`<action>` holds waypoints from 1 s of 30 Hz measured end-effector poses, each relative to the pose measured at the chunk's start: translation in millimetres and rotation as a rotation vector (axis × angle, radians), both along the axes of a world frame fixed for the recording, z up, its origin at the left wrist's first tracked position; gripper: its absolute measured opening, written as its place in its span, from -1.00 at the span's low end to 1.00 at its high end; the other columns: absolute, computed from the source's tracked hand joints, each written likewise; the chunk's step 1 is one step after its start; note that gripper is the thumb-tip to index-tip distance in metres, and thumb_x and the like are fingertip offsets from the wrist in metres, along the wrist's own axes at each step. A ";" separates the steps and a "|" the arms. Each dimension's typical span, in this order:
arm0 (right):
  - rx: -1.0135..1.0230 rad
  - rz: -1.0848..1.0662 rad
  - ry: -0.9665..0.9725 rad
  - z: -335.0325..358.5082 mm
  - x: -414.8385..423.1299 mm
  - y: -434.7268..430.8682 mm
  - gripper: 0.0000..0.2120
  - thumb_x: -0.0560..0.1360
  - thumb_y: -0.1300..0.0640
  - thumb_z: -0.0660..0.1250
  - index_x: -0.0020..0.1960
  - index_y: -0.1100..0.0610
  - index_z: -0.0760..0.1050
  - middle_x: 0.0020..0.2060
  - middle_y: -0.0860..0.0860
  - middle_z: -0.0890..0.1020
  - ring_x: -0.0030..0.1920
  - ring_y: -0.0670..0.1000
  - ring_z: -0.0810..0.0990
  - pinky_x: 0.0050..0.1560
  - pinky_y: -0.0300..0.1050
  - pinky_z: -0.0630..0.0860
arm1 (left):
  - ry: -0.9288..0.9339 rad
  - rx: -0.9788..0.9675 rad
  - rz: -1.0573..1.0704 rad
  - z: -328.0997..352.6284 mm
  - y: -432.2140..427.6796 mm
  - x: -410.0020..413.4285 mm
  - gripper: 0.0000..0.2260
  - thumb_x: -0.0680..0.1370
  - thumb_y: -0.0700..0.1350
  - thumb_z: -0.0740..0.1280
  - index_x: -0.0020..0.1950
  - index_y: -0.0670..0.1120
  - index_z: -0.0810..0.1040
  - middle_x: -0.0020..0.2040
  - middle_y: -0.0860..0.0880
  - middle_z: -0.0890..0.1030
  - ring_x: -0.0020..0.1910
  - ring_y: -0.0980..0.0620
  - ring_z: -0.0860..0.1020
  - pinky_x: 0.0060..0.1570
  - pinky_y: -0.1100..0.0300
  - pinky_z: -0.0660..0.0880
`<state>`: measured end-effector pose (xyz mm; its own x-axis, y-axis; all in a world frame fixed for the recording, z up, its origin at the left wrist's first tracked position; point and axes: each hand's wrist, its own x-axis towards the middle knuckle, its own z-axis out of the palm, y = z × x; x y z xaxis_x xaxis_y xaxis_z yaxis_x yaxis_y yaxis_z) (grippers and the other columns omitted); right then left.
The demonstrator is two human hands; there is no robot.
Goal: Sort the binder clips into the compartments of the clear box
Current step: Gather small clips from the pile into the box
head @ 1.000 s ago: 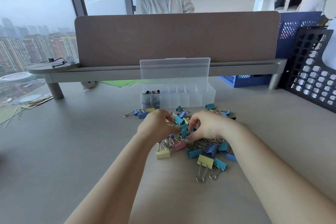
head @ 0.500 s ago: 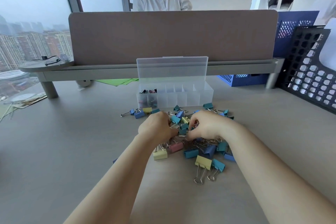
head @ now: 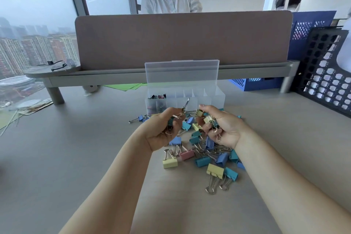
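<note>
Clips (head: 207, 119) are gripped in left hand (head: 161, 133) and right hand (head: 226, 129); carry them to clear box (head: 216, 99) at twelve o'clock, drop by kind

raised lid (head: 182, 71) & divider (head: 182, 38) wall off box (head: 218, 99) rear; clip pile (head: 202, 161) in front.

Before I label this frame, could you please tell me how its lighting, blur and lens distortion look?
Head view throughout: soft, even daylight from the windows, only faint shadows under the binder clips; the wide-angle lens tilts the window frames and stretches the forearms; left hand, right hand and clear box are fairly sharp; the black crate at the right edge looks slightly smeared.
</note>
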<state>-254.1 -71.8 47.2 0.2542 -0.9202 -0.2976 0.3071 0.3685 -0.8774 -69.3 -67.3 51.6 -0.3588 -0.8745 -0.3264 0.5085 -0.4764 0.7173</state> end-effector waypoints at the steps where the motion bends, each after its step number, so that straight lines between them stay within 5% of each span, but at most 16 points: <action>1: 0.024 -0.007 -0.059 0.3 3.4 -0.2 -0.82 0.48 0.04 0.39 -0.13 0.13 0.46 -0.37 0.04 0.58 -0.55 -0.15 0.43 -0.69 -0.42 0.17 | 0.038 0.011 0.003 0.0 0.0 -1.1 -0.88 0.55 -0.20 0.28 0.02 -0.24 0.45 -0.38 -0.06 0.46 -0.54 0.17 0.44 -0.58 0.42 0.43; 8: 0.120 -0.095 -0.078 23.4 44.0 -38.4 -0.77 0.52 0.04 0.31 -0.22 0.16 0.44 -0.42 0.05 0.55 -0.53 -0.10 0.47 -0.70 -0.39 0.17 | 0.061 0.000 0.097 14.5 -37.1 -7.6 -0.88 0.53 -0.22 0.22 0.02 -0.24 0.43 -0.25 -0.19 0.56 -0.49 0.08 0.50 -0.49 0.36 0.49; 13: 0.084 -0.217 -0.003 46.4 71.5 -100.3 -0.55 0.52 0.04 0.26 -0.52 0.10 0.55 -0.52 -0.03 0.55 -0.47 -0.09 0.44 -0.51 -0.35 0.28 | -0.022 -0.057 0.213 44.7 -93.5 -3.3 -0.87 0.49 -0.21 0.09 -0.04 -0.16 0.40 -0.15 -0.16 0.49 -0.32 0.00 0.46 -0.47 0.32 0.44; 19: 0.100 -0.250 -0.077 43.5 95.0 -160.8 -0.88 0.50 0.12 0.28 -0.18 0.15 0.50 -0.25 0.11 0.61 -0.27 0.08 0.60 -0.18 -0.12 0.52 | -0.291 -0.068 0.326 49.1 -155.7 -3.6 -0.91 0.55 -0.18 0.22 -0.10 -0.19 0.44 -0.30 -0.13 0.51 -0.40 -0.02 0.52 -0.45 0.25 0.47; 22: 0.110 -0.250 -0.114 40.0 103.2 -177.5 -0.84 0.55 0.06 0.26 -0.07 0.16 0.46 -0.20 0.13 0.60 -0.26 0.10 0.61 -0.22 -0.09 0.57 | -0.407 -0.045 0.361 38.7 -176.9 -3.4 -0.89 0.52 -0.17 0.29 -0.06 -0.20 0.53 -0.23 -0.15 0.60 -0.23 -0.08 0.59 -0.10 0.10 0.53; 28: 0.142 -0.235 -0.115 36.9 101.5 -186.3 -0.78 0.56 0.02 0.23 0.00 0.19 0.43 -0.20 0.16 0.57 -0.27 0.13 0.59 -0.15 -0.01 0.56 | -0.382 -0.042 0.395 31.6 -180.7 -5.2 -0.88 0.56 -0.18 0.26 -0.12 -0.22 0.49 -0.28 -0.13 0.57 -0.38 -0.05 0.55 -0.28 0.15 0.48; 30: 0.159 -0.226 -0.137 36.5 98.6 -183.3 -0.77 0.56 0.01 0.23 -0.02 0.20 0.40 -0.19 0.17 0.54 -0.26 0.13 0.57 -0.08 0.03 0.56 | -0.367 -0.044 0.407 28.6 -180.1 -5.8 -0.87 0.58 -0.16 0.25 -0.10 -0.21 0.47 -0.24 -0.14 0.57 -0.33 -0.08 0.57 -0.19 0.11 0.52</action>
